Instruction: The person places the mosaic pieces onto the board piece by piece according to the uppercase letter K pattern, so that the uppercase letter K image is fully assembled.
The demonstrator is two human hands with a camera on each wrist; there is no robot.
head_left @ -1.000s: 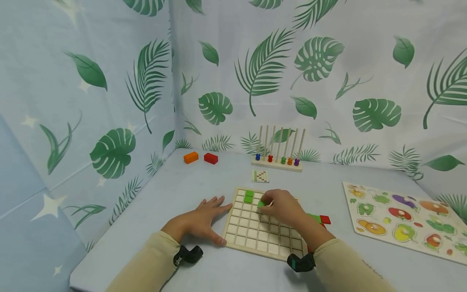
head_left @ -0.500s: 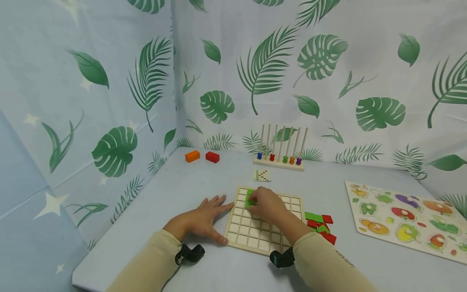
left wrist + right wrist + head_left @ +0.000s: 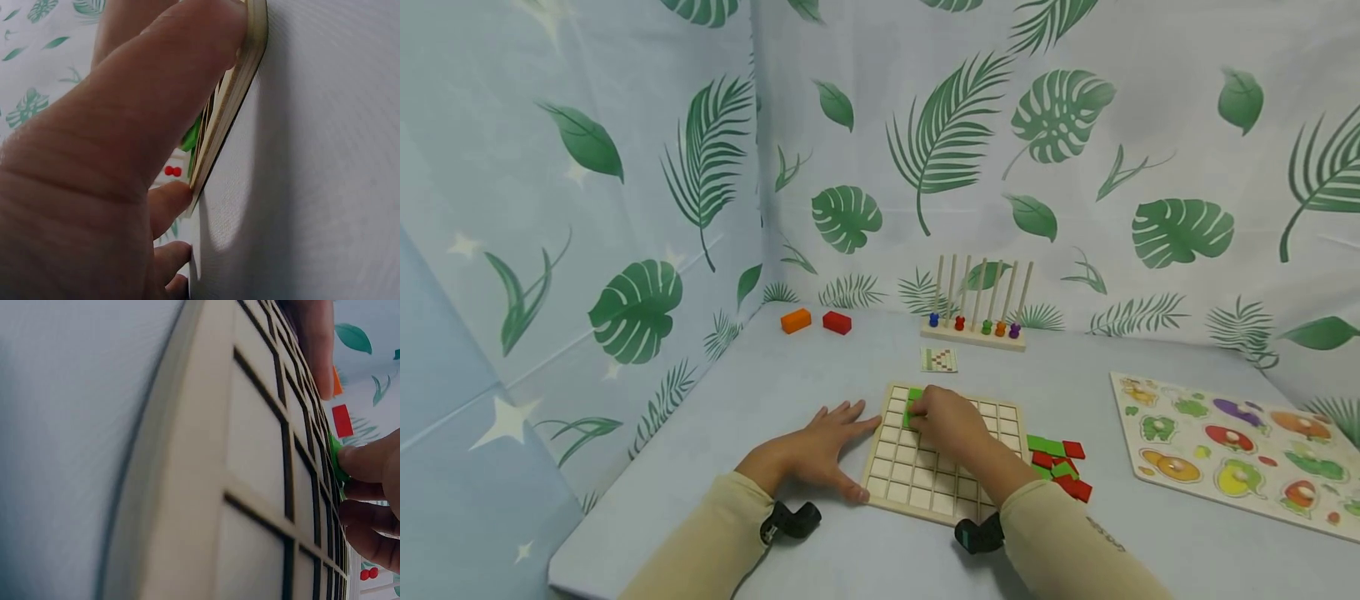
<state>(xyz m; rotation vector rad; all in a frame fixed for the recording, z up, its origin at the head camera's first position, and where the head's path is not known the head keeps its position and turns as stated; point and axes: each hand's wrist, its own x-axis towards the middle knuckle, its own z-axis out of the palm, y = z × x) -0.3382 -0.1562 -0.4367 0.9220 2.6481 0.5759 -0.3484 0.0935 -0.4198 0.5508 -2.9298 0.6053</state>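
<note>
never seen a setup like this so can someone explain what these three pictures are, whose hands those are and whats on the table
No machine here: a person wears three cameras. The wide picture comes from the head, looking down at both hands. The two close-ups come from small cameras strapped to each wrist.

The left hand lies flat, fingers spread, against the left edge of a wooden grid board; the left wrist view shows its thumb on that edge. The right hand pinches a green tile at the board's far rows.

On the table lie loose red and green tiles, a small pattern card, a peg rack, an orange block, a red block and a fruit puzzle board.
</note>
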